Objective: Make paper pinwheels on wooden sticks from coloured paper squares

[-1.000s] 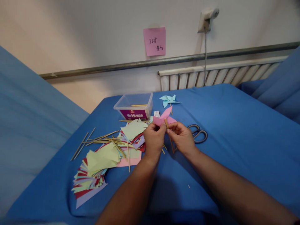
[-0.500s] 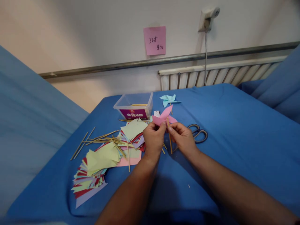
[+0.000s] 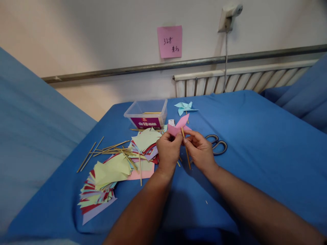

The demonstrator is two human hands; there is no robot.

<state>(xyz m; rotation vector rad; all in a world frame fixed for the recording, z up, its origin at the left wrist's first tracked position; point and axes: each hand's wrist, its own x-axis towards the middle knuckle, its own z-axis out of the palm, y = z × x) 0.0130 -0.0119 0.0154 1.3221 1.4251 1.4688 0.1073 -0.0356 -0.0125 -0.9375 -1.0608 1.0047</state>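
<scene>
Between my two hands is a pink paper pinwheel (image 3: 182,122) with a thin wooden stick (image 3: 187,153) against it, slanting down toward me. My left hand (image 3: 169,148) is closed, pinching the pinwheel near its middle. My right hand (image 3: 200,148) is closed too, its thumb and fingers about the pinwheel and the upper part of the stick; the exact grip at the centre is partly hidden. Behind them a light blue pinwheel (image 3: 185,108) lies on its own stick. Black-handled scissors (image 3: 219,145) rest just right of my right hand, their blades mostly hidden.
Left of my hands lie stacks of coloured paper (image 3: 112,172) and several loose wooden sticks (image 3: 112,151). A clear plastic box (image 3: 145,110) holding sticks stands behind, beside a small white box (image 3: 171,122). Blue cloth (image 3: 255,153) covers the table; a wall with a radiator (image 3: 245,80) is beyond.
The stick at the pink pinwheel has tilted, its lower end swinging slightly right. Both hands stay close together, with the pinwheel turned a little. The other things lie as before.
</scene>
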